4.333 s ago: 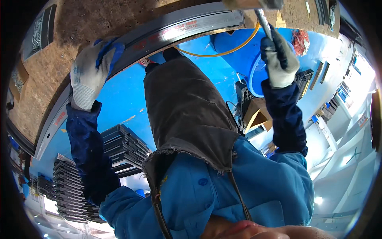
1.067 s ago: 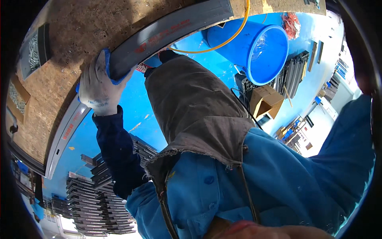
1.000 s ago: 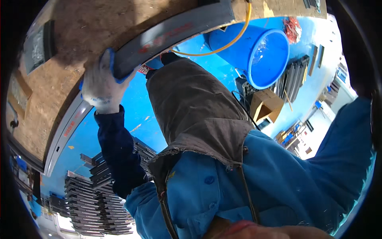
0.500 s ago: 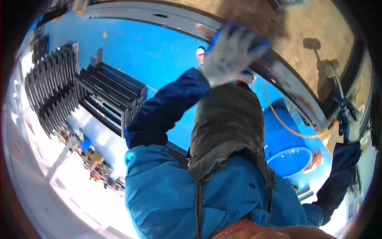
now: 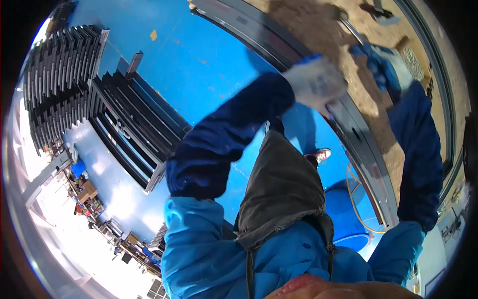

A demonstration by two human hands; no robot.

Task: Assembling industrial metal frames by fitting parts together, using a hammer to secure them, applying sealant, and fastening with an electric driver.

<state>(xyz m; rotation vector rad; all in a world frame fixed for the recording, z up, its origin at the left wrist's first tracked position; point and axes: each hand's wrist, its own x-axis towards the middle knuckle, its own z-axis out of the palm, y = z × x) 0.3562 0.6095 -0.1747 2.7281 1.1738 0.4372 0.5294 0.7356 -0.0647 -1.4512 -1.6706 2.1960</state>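
Observation:
My left hand point(image 5: 316, 83), in a white and blue work glove, is closed over the near bar of a large dark grey metal frame point(image 5: 354, 127). Its fingertips are partly hidden behind the hand and the bar. My right hand point(image 5: 391, 67), gloved too, grips the handle of a mallet point(image 5: 352, 31) above the brown board surface point(image 5: 361, 97) inside the frame. The mallet's head, blurred, points up and to the left, past my left hand.
Stacked dark metal frames point(image 5: 132, 127) stand on the blue floor point(image 5: 199, 65) to the left, beside a rack of dark bars point(image 5: 62, 84). Below the bench lie a blue drum point(image 5: 343, 219) and a yellow hose point(image 5: 356, 192). A dark-handled tool point(image 5: 381, 14) rests at the far side.
My right hand has swung the mallet from the far right in toward the near bar. My left hand has slid slightly right and down along the bar, its fingers closing. The view has turned.

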